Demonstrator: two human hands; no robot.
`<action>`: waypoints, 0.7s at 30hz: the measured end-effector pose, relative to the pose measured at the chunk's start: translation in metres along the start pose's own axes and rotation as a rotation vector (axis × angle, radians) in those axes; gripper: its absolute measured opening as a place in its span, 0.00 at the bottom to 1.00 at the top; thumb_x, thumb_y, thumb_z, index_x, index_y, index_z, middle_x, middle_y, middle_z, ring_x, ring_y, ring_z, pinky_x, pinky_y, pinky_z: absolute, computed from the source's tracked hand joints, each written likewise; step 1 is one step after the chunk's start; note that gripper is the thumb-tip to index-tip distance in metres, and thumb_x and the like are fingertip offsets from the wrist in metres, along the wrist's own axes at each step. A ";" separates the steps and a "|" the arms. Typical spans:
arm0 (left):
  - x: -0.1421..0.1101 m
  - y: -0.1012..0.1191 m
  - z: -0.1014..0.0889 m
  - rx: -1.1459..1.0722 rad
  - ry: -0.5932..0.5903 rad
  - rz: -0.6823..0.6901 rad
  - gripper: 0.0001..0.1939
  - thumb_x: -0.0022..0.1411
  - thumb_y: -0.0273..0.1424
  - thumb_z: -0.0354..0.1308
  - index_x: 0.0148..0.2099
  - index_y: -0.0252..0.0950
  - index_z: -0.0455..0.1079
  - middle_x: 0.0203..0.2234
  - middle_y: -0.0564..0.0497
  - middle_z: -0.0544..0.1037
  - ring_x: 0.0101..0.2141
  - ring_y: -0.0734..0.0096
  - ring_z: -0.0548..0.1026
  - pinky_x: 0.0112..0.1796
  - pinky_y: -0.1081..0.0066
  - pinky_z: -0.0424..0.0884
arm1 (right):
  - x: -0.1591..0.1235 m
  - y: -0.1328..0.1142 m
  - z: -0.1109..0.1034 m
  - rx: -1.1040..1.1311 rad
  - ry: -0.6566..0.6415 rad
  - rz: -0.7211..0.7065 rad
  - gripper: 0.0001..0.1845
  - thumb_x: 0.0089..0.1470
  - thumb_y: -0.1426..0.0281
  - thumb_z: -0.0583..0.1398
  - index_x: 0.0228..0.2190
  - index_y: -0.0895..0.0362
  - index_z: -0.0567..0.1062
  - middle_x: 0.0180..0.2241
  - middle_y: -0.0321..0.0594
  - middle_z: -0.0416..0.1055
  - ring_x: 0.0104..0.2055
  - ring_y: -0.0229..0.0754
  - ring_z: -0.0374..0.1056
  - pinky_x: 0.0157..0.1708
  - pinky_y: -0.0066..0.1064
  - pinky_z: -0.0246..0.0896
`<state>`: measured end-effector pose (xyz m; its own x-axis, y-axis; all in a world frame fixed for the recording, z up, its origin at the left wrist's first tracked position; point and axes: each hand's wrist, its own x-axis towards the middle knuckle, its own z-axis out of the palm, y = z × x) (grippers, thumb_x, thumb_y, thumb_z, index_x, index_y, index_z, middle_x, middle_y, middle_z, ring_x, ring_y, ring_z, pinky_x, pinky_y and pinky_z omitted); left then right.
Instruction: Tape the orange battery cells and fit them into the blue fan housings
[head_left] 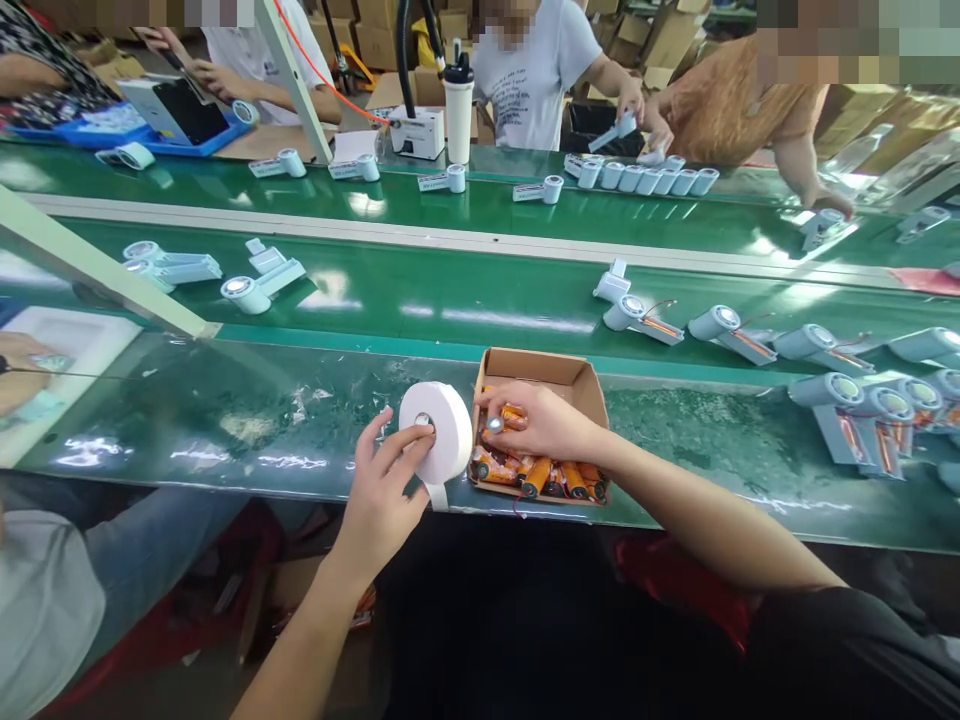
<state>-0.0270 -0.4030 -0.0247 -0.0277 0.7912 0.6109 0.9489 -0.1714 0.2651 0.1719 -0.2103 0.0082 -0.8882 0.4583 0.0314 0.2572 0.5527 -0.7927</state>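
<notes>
A roll of white tape (454,430) stands on its edge at the front of the green bench, its loose end hanging down. My left hand (390,480) is at the roll, fingers at its core and thumb by the lower rim, so it seems to be gripping it. Just to the right sits an open cardboard box (551,372) holding several orange-wrapped batteries (536,475) with dark ends. My right hand (544,420) reaches into this box, fingers curled round an orange battery (513,412) with a pale round end.
Pale blue fan housings (630,312) with wires lie on the green conveyor (420,290), and several are clustered (874,400) at bench right. A slanted metal post (105,265) rises at left. Co-workers handle housings across the line; a neighbour's hand (22,370) is at far left.
</notes>
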 end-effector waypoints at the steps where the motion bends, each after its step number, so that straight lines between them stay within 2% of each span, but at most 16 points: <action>1: 0.002 0.001 -0.002 0.027 0.005 0.029 0.28 0.59 0.13 0.57 0.58 0.40 0.72 0.49 0.44 0.80 0.63 0.46 0.68 0.60 0.43 0.74 | -0.005 -0.003 -0.004 0.175 0.058 0.021 0.10 0.54 0.65 0.71 0.37 0.55 0.81 0.47 0.45 0.82 0.50 0.50 0.78 0.53 0.46 0.73; 3: 0.007 0.003 -0.008 0.078 0.015 0.081 0.29 0.59 0.12 0.57 0.58 0.41 0.74 0.47 0.45 0.81 0.60 0.47 0.70 0.59 0.44 0.74 | -0.015 -0.010 -0.015 0.411 0.165 0.074 0.20 0.51 0.56 0.73 0.39 0.56 0.80 0.39 0.43 0.83 0.42 0.48 0.80 0.44 0.42 0.77; 4: 0.010 0.004 -0.010 0.097 0.018 0.104 0.29 0.59 0.12 0.58 0.57 0.42 0.75 0.46 0.46 0.81 0.60 0.48 0.70 0.58 0.46 0.75 | -0.018 -0.014 -0.020 0.449 0.208 0.090 0.24 0.47 0.54 0.75 0.39 0.56 0.80 0.36 0.42 0.83 0.39 0.48 0.80 0.41 0.40 0.77; 7: 0.019 0.007 -0.015 0.127 0.007 0.171 0.27 0.60 0.12 0.60 0.56 0.43 0.77 0.44 0.48 0.83 0.61 0.48 0.67 0.52 0.55 0.80 | -0.024 -0.025 -0.032 0.367 0.270 0.083 0.26 0.41 0.54 0.78 0.38 0.56 0.84 0.30 0.37 0.81 0.33 0.45 0.78 0.36 0.35 0.76; 11: 0.028 0.009 -0.019 0.189 -0.061 0.264 0.24 0.63 0.15 0.61 0.55 0.44 0.79 0.46 0.48 0.83 0.60 0.49 0.67 0.51 0.58 0.81 | -0.024 -0.032 -0.037 0.283 0.222 0.076 0.25 0.43 0.54 0.77 0.38 0.57 0.86 0.26 0.35 0.79 0.30 0.43 0.75 0.31 0.33 0.73; 14: 0.030 0.010 -0.019 0.261 -0.080 0.298 0.22 0.64 0.17 0.61 0.55 0.44 0.80 0.48 0.48 0.83 0.57 0.52 0.70 0.51 0.60 0.81 | -0.025 -0.029 -0.035 0.344 0.175 0.139 0.24 0.43 0.56 0.77 0.39 0.58 0.85 0.27 0.35 0.81 0.32 0.45 0.77 0.33 0.34 0.75; 18: 0.034 0.015 -0.018 0.337 -0.048 0.283 0.23 0.65 0.21 0.63 0.59 0.47 0.79 0.48 0.48 0.83 0.52 0.55 0.71 0.48 0.63 0.80 | -0.030 -0.020 -0.029 0.635 0.133 0.166 0.25 0.43 0.61 0.77 0.43 0.56 0.82 0.35 0.38 0.84 0.39 0.47 0.81 0.44 0.40 0.79; 19: 0.036 0.018 -0.018 0.350 -0.030 0.284 0.24 0.65 0.21 0.63 0.60 0.47 0.78 0.47 0.49 0.84 0.51 0.55 0.71 0.49 0.62 0.79 | -0.031 -0.017 -0.025 0.704 0.163 0.165 0.26 0.43 0.61 0.77 0.43 0.55 0.80 0.36 0.39 0.84 0.39 0.47 0.81 0.45 0.41 0.79; 21: 0.041 0.023 -0.017 0.363 0.011 0.286 0.25 0.65 0.20 0.64 0.61 0.46 0.77 0.46 0.50 0.84 0.48 0.56 0.70 0.51 0.61 0.76 | -0.031 -0.014 -0.012 0.825 0.320 0.159 0.27 0.42 0.61 0.78 0.42 0.54 0.78 0.36 0.39 0.84 0.39 0.48 0.82 0.46 0.43 0.80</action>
<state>-0.0115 -0.3842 0.0195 0.2497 0.7356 0.6297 0.9676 -0.1639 -0.1922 0.2007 -0.2241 0.0260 -0.6850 0.7272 -0.0451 -0.0969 -0.1523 -0.9836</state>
